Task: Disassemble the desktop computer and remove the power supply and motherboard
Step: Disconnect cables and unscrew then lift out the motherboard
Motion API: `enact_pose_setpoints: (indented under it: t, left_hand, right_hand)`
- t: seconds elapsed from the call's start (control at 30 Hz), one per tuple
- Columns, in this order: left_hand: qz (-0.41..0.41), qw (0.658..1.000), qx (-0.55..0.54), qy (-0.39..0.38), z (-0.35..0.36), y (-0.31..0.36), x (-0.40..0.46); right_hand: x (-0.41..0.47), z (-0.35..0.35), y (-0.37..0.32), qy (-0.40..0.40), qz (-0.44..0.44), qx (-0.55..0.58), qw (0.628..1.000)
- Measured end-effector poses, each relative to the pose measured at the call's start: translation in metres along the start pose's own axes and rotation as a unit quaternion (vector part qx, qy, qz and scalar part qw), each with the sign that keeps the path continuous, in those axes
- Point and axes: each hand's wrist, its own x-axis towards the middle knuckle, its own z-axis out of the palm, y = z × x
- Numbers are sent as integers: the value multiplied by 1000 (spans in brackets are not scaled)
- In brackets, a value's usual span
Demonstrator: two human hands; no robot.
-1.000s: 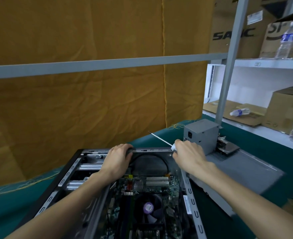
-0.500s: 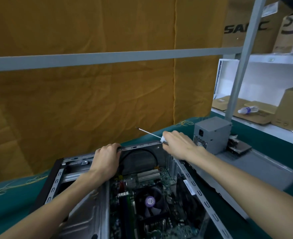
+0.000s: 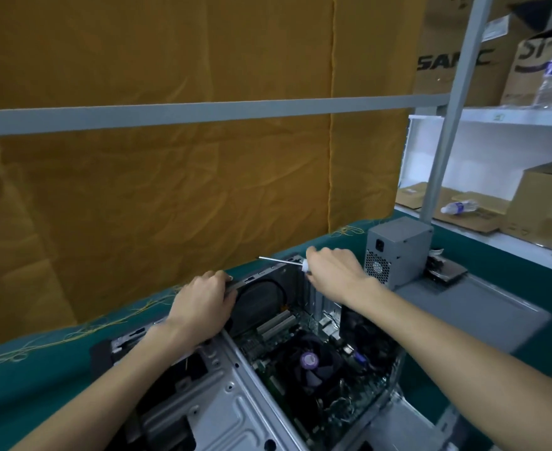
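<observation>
An open desktop case (image 3: 225,395) lies on the green cloth, its motherboard (image 3: 300,369) and black CPU fan (image 3: 308,361) showing inside. My left hand (image 3: 203,304) grips the case's far rim by the rear fan. My right hand (image 3: 330,271) rests at the case's far right corner and holds a screwdriver (image 3: 279,261) whose thin shaft points left. The grey power supply (image 3: 395,252) stands upright outside the case, on the grey side panel (image 3: 469,310) to the right.
Orange cloth hangs behind the table, crossed by a grey bar (image 3: 203,110). A grey upright post (image 3: 447,125) rises at the right. White shelves (image 3: 512,112) carry cardboard boxes and water bottles (image 3: 458,207). A small drive (image 3: 445,270) lies behind the power supply.
The view has swung, so the case now sits turned and lower in frame. Both hands keep their hold, the left on the rim, the right on the screwdriver.
</observation>
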Motion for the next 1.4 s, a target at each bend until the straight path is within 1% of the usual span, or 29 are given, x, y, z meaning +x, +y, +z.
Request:
enact_pose_setpoints:
  t: [0.07, 0.1, 0.2, 0.27, 0.43, 0.53, 0.57, 0.6, 0.63, 0.67, 0.7, 0.73, 0.77, 0.8, 0.83, 0.87, 0.93, 0.97, 1.03, 1.1, 1.13, 1.17, 1.2, 1.23, 1.3, 1.33, 1.4]
  left_hand:
    - [19, 999, -29, -40, 0, 2, 8]
    - [24, 998, -23, -53, 1, 3, 12]
    - [40, 998, 18, -49, 3, -4, 19]
    - [46, 998, 21, -47, 4, -12, 16]
    - [1, 999, 45, -14, -3, -39, -5]
    - [-34, 999, 31, -27, -6, -46, -16]
    - [-37, 999, 24, -21, -6, -44, -16]
    - [-31, 999, 19, 3, -6, -40, -15]
    - [-11, 999, 10, 45, -8, -33, -13]
    - [21, 995, 0, 97, -10, -26, -9]
    - [60, 989, -1, 136, -12, -20, -3]
    - [97, 980, 6, 174, -14, -15, 4]
    - [133, 970, 25, 200, -17, -12, 11]
    - [168, 964, 52, 200, -19, -12, 18]
    - [202, 959, 75, 183, -19, -13, 26]
    - [230, 958, 82, 146, -17, -15, 33]
    - [273, 959, 54, 59, -13, -20, 43]
    - [285, 958, 25, 30, -10, -21, 45]
    - [283, 958, -41, 20, -5, -17, 46]
    - [273, 957, -84, 37, -2, -13, 47]
    - [269, 957, -100, 40, -1, -10, 48]
    - [262, 957, -118, 37, 0, -5, 48]
    - [251, 957, -140, 27, 0, 0, 49]
    - [240, 957, -162, 10, 2, 7, 50]
    - [216, 959, -181, -41, 9, 21, 49]
    - [205, 959, -184, -67, 14, 26, 49]
    - [179, 958, -190, -120, 23, 27, 52]
  right_hand:
    - [-7, 1, -1, -5, 11, -32, 999]
    - [-9, 3, -1, -5, 8, -34, 999]
    - [-9, 6, 2, 7, -10, -9, 1000]
    - [-4, 7, -1, 23, -25, 6, 999]
    - [20, 4, -31, 45, -82, 28, 995]
    - [23, 1, -45, 101, -77, 17, 992]
    - [23, 0, -47, 127, -64, 11, 990]
    - [24, -3, -48, 144, -48, 16, 988]
    - [24, -6, -48, 138, -31, 44, 989]
    - [23, -10, -46, 100, -8, 103, 990]
    - [21, -14, -45, 38, 13, 183, 982]
    - [18, -18, -44, -31, 30, 262, 964]
    - [15, -21, -44, -83, 32, 317, 944]
    - [11, -22, -43, -113, 26, 350, 930]
    - [8, -23, -43, -132, 21, 382, 914]
    - [4, -26, -41, -146, 19, 426, 893]
    - [-1, -31, -31, -166, 25, 534, 829]
    - [-3, -34, -24, -165, 28, 580, 797]
    - [-5, -40, -11, -136, 44, 665, 733]
    - [-2, -42, -1, -81, 81, 738, 665]
    - [0, -42, 1, -46, 99, 764, 636]
    - [2, -41, 2, -9, 115, 779, 616]
    - [5, -39, 1, 27, 125, 780, 612]
    - [8, -35, -1, 62, 130, 768, 624]
    - [10, -28, -7, 116, 120, 718, 676]
    - [9, -23, -12, 130, 107, 691, 703]
    - [7, -17, -20, 131, 78, 645, 749]
